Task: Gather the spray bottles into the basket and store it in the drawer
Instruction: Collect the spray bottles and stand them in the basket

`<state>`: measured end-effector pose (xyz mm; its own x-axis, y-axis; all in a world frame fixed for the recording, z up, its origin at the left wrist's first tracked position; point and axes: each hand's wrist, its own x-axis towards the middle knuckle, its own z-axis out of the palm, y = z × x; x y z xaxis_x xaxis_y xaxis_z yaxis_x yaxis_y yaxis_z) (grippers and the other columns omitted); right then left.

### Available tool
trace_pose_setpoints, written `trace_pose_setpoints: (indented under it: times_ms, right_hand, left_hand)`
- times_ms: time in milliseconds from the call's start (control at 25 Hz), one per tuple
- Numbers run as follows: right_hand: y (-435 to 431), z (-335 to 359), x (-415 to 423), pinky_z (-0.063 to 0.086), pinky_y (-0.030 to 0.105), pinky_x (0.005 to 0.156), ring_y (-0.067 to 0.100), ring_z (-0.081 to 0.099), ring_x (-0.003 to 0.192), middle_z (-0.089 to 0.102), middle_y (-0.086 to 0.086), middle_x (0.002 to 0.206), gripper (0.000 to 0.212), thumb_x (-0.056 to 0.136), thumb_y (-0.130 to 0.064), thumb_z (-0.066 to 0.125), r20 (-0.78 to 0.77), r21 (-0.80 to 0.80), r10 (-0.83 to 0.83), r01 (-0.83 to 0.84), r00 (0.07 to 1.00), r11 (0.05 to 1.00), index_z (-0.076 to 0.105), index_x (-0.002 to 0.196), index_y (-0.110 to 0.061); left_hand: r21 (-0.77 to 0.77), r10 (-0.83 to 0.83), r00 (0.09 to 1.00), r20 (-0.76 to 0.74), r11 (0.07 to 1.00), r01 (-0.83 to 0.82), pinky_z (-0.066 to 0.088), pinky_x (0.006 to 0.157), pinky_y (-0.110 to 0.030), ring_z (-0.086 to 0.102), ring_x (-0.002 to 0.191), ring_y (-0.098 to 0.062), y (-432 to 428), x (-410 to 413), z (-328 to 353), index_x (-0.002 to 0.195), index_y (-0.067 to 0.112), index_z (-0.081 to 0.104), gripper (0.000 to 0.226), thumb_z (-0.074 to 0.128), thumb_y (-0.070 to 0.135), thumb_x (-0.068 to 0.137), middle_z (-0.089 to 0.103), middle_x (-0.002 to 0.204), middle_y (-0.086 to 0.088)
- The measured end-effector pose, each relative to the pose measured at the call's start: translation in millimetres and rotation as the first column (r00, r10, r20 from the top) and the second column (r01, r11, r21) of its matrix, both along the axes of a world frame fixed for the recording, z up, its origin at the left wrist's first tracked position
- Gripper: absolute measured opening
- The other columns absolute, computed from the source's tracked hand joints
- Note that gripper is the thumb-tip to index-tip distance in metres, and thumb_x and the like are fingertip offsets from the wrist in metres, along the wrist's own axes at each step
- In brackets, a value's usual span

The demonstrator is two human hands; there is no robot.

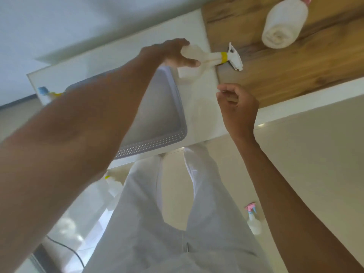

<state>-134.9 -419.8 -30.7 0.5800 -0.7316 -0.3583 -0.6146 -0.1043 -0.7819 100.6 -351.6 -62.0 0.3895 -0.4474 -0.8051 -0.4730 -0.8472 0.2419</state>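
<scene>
Gripping yellow-collared white spray bottle (pixel 208 57), your left hand (pixel 173 53) | right hand (pixel 238 109) slack, empty | set it flat in grey mesh-walled basket (pixel 157 139).

White trousers and bare arms, seen from the wearer's own head.

The trousers (pixel 157 223) are plain white, of a light, loose cloth that falls in long soft folds down both legs. The two legs part in a narrow V at the crotch. A centre seam runs below it, and a short dark vertical mark sits on that seam low in the view. The left forearm (pixel 78 134) and right forearm (pixel 285 184) are uncovered along all their visible length, and the left hand (pixel 173 54) and right hand (pixel 238 109) are bare too.
</scene>
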Motion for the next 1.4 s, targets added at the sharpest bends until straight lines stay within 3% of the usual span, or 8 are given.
trace_pose_setpoints:
  times_ms: [160,280,360,520,640,840,1160,1400]
  right_hand:
    - [-20,-1,-10,0.050,0.002,0.070,-0.014,0.063,0.081,0.074,-0.009,0.098,0.020,0.089,-0.008,0.068,-0.056,0.039,-0.037,0.039,0.998,0.998,0.076,0.107,-0.013]
    - [-22,2,-7,0.053,0.007,0.076,-0.011,0.065,0.088,0.073,-0.009,0.101,0.020,0.092,-0.013,0.069,-0.066,0.132,-0.094,0.102,0.993,0.986,0.075,0.111,-0.012]
    - [-23,5,2,0.058,0.019,0.082,0.007,0.070,0.100,0.075,-0.001,0.109,0.023,0.094,-0.017,0.068,-0.073,0.268,-0.204,0.216,0.976,0.939,0.072,0.116,-0.011]
    - [-19,20,27,0.058,0.019,0.082,0.010,0.071,0.100,0.072,0.005,0.119,0.036,0.098,-0.024,0.066,-0.050,0.456,-0.344,0.328,0.938,0.828,0.062,0.131,-0.009]
    - [-1,32,54,0.060,0.024,0.090,0.008,0.071,0.106,0.071,0.000,0.123,0.046,0.098,-0.038,0.067,0.000,0.522,-0.286,0.244,0.958,0.817,0.060,0.135,-0.012]
    - [66,46,91,0.062,0.035,0.091,0.005,0.072,0.097,0.075,-0.008,0.107,0.032,0.088,-0.045,0.077,0.027,0.376,-0.079,0.063,0.997,0.925,0.068,0.111,-0.025]
    - [144,35,110,0.059,0.025,0.096,0.013,0.073,0.107,0.075,0.005,0.114,0.036,0.087,-0.011,0.080,0.174,0.236,0.259,-0.296,0.950,0.926,0.067,0.120,-0.002]
    - [192,9,115,0.058,0.038,0.100,0.019,0.070,0.111,0.073,0.010,0.114,0.037,0.085,-0.011,0.081,0.143,0.117,0.390,-0.406,0.910,0.906,0.068,0.119,-0.001]
  left_hand:
    - [0.070,-0.031,0.999,-0.023,0.997,0.032,0.032,0.113,-0.059,0.038,0.145,-0.026,-12,10,0,0.145,0.045,0.035,0.126,0.055,0.102,0.034,0.038,0.157,0.009]
    - [0.019,0.035,0.999,-0.001,0.999,-0.035,0.038,0.108,-0.056,0.045,0.138,-0.025,-17,-2,2,0.143,0.037,0.042,0.118,0.059,0.098,0.042,0.046,0.149,0.005]
    - [-0.112,0.109,0.994,-0.019,0.988,-0.110,0.039,0.104,-0.044,0.044,0.136,-0.024,-13,-14,6,0.141,0.030,0.046,0.106,0.067,0.088,0.054,0.049,0.145,0.002]
    - [-0.437,0.430,0.898,-0.093,0.793,-0.425,0.038,0.091,-0.025,0.049,0.117,-0.015,29,-47,25,0.132,0.024,0.052,0.089,0.083,0.064,0.059,0.054,0.129,0.003]
    - [-0.623,0.607,0.793,0.040,0.636,-0.456,0.036,0.088,-0.008,0.047,0.107,-0.011,76,-95,37,0.127,0.011,0.052,0.090,0.088,0.055,0.057,0.053,0.123,-0.005]
    - [-0.749,0.840,0.503,0.204,0.465,-0.472,0.046,0.101,-0.040,0.050,0.117,-0.037,122,-165,39,0.123,-0.013,0.047,0.090,0.090,0.043,0.066,0.048,0.124,-0.026]
    - [-0.745,0.931,0.354,0.092,0.300,-0.596,0.054,0.097,-0.041,0.059,0.119,-0.027,194,-143,25,0.143,-0.001,0.042,0.086,0.083,0.037,0.078,0.057,0.133,-0.013]
    - [-0.608,0.960,0.280,-0.016,0.213,-0.765,0.056,0.095,-0.044,0.063,0.113,-0.024,234,-123,-2,0.140,0.001,0.049,0.073,0.082,0.029,0.080,0.063,0.129,-0.014]
